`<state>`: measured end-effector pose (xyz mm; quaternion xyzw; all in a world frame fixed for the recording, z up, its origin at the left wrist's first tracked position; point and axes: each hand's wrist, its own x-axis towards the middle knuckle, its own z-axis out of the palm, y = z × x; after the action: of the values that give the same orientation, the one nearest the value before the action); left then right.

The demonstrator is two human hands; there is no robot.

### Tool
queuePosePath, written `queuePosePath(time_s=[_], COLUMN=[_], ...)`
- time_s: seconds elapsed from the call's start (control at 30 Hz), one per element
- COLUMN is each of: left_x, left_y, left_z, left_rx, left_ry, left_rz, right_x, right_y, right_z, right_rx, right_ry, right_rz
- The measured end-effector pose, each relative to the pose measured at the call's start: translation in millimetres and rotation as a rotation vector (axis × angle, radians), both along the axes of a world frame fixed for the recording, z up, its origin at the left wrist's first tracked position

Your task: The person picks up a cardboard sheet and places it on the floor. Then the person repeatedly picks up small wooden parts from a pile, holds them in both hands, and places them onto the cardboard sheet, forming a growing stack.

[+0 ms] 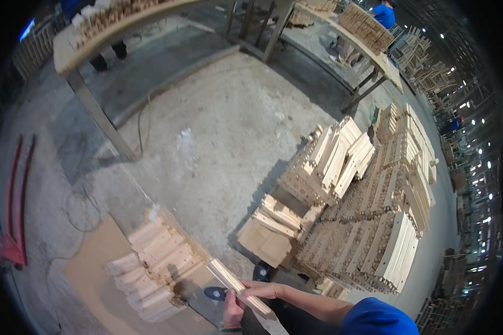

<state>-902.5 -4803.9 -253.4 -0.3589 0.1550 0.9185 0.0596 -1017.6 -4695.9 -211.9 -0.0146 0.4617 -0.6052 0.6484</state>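
Note:
In front of my body I hold a pale wooden slat (227, 274) at a slant, its far end pointing up and left. A lengthwise line runs along it, so I cannot tell whether it is one piece or two together. My left hand (233, 310) is closed at its left side, near the middle. My right hand (261, 289) grips it from the right, fingers over its top. Left of my hands, a low pile of similar slats (157, 254) lies in rows on a brown cardboard sheet (89, 268) on the floor.
Tall stacks of slats (369, 223) stand at the right, beside an open cardboard box (265, 240) holding slats. A work table (67, 58) with wooden pieces stands far left, another table (341, 28) far right. Red pallet-jack-like bars (18, 206) lie left. A person in blue (384, 15) is beyond.

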Motion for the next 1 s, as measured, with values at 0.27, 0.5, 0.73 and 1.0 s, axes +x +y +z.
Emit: queuePosePath(time_s=[0.27, 0.5, 0.73, 1.0], left_x=[-25, -65, -90, -122], left_y=[-12, -24, -50, -59], left_z=[99, 166, 195, 203], left_rx=[-0.313, -0.476, -0.456, -0.069], left_ry=[0.029, 0.094, 0.147, 0.207], left_rz=[-0.169, -0.068, 0.063, 0.166], right_x=[-22, -55, -98, -108], right_y=[-4, 4, 33, 18], right_z=[116, 156, 185, 177], right_rx=[0.099, 0.197, 0.042, -0.172], right_ry=[0.317, 0.452, 0.152, -0.278], right_rz=[0.04, -0.272, -0.48, -0.501])
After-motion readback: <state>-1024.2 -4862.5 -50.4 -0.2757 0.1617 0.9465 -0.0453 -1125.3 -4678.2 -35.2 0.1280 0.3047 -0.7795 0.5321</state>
